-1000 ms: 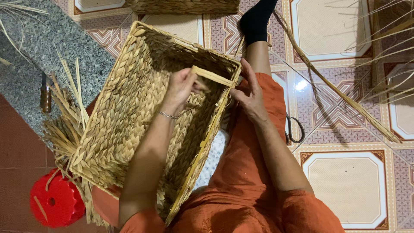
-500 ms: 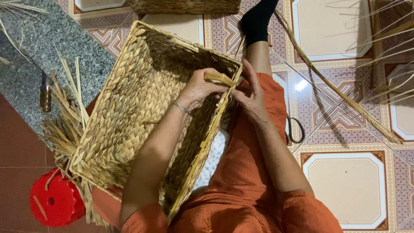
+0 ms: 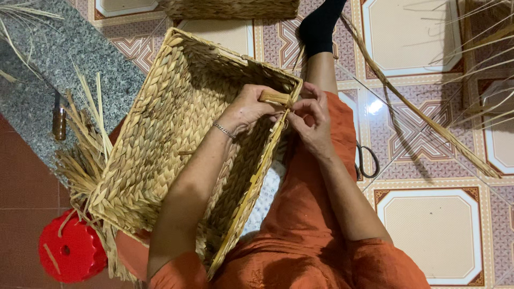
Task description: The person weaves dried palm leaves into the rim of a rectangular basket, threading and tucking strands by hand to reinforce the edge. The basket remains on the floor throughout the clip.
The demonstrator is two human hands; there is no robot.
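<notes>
Your left hand [image 3: 249,109] is curled shut around a flat straw strand [image 3: 274,98] at the rim of the woven basket [image 3: 160,134], thumb and fingers pinching it where it folds over the edge. Your right hand [image 3: 310,120] is just right of that spot, fingertips pinched on the same strand from outside the rim, so both hands meet at the basket's far right corner.

The basket lies tilted across your lap, its open side facing up, its left end bristling with loose straw ends [image 3: 80,160]. Scissors [image 3: 367,160] lie on the tiled floor [image 3: 439,225] just right of your right forearm. A long bundle of reeds [image 3: 428,123] crosses the floor farther right. A red stool [image 3: 69,251] sits at the near left, below the basket's corner.
</notes>
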